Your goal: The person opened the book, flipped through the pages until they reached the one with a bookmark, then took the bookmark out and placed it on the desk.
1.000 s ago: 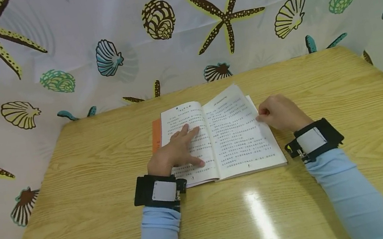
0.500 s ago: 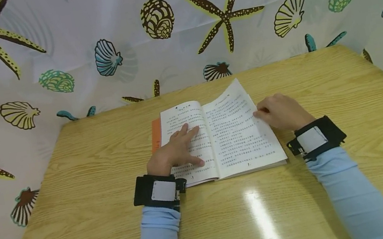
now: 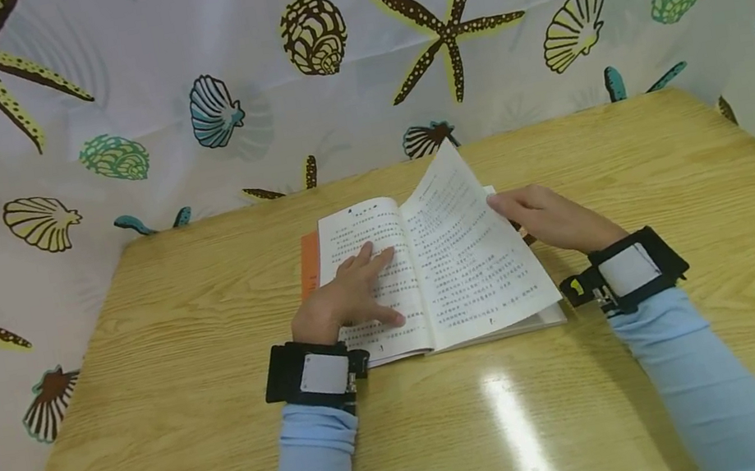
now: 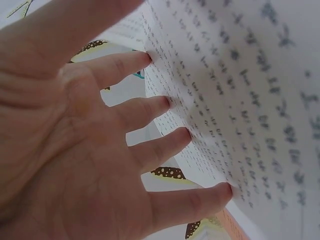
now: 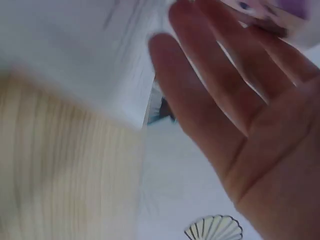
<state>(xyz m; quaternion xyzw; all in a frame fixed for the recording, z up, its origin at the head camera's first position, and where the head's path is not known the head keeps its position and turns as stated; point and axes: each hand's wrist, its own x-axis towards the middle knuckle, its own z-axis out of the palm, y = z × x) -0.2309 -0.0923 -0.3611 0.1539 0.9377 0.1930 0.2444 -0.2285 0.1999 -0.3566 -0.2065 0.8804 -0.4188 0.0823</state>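
An open book (image 3: 363,221) with printed text lies on the table. My left hand (image 3: 350,294) rests on its left page with fingers spread; in the left wrist view the fingertips of the left hand (image 4: 100,135) touch the print. The right-hand page (image 3: 474,253) is lifted, its upper corner raised and its sheet curved. At that page's outer edge is my right hand (image 3: 550,219), touching it. In the right wrist view the fingers of my right hand (image 5: 215,95) are fairly straight beside the blurred page (image 5: 90,50); the thumb is not seen there.
An orange cover flap (image 3: 310,263) sticks out at the book's left. A coloured picture (image 5: 280,12) shows past the right fingers. The wooden table (image 3: 208,297) meets a cloth (image 3: 131,60) printed with starfish and shells at the back.
The right-hand page has risen further and bends leftward, its upper corner higher. My right hand has moved slightly left with it, its fingers less curled. The left hand stays in place.
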